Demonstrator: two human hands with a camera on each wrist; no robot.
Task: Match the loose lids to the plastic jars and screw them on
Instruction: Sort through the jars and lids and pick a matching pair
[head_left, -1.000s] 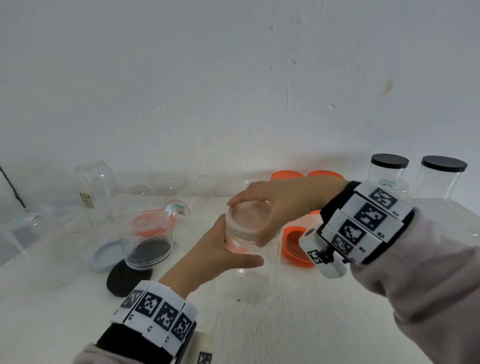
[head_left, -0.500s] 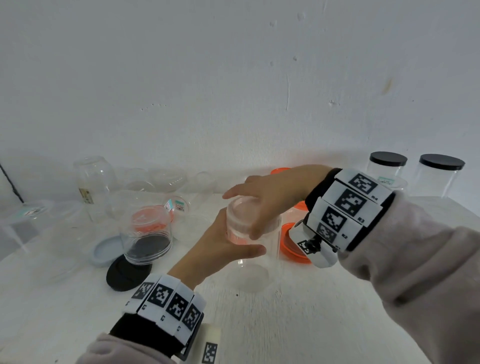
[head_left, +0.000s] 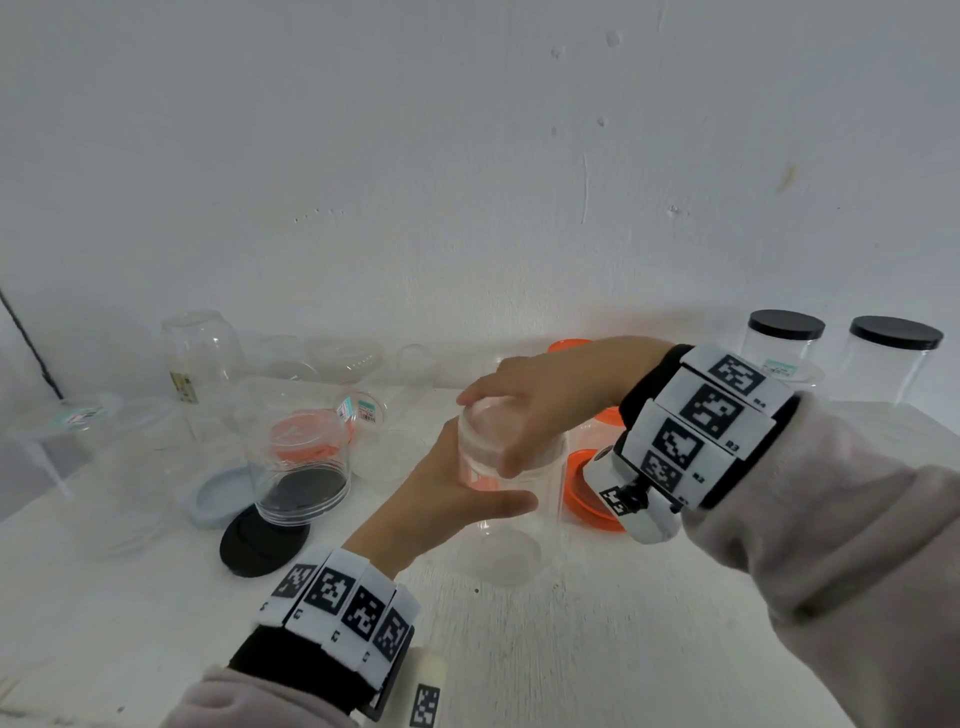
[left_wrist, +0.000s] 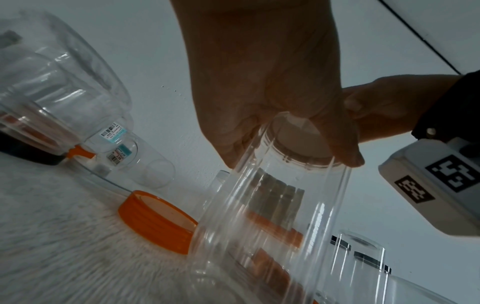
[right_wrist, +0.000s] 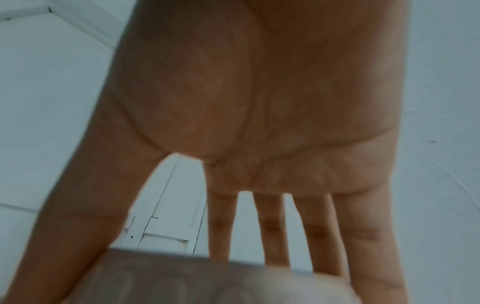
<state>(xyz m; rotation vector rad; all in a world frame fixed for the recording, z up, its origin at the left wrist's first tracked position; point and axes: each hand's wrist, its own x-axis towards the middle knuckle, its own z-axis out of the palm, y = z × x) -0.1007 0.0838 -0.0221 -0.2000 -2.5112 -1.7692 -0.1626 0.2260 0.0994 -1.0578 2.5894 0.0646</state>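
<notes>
— How many jars have lids on?
— Two black-lidded jars (head_left: 784, 348) at the far right; one loose black lid (head_left: 262, 545), one grey lid (head_left: 218, 496), one orange lid (head_left: 587, 491) on the table (head_left: 571, 649).
— And the hands?
— The left hand (head_left: 441, 499) wraps the clear jar (head_left: 511, 519) mid-table, thumb in front. The right hand (head_left: 550, 395) caps its clear lid (head_left: 485, 431), fingers spread and bent round the rim.

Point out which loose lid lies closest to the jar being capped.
The orange lid, just right of the held clear jar beneath the right hand. The black lid and grey lid lie farther left.
</notes>
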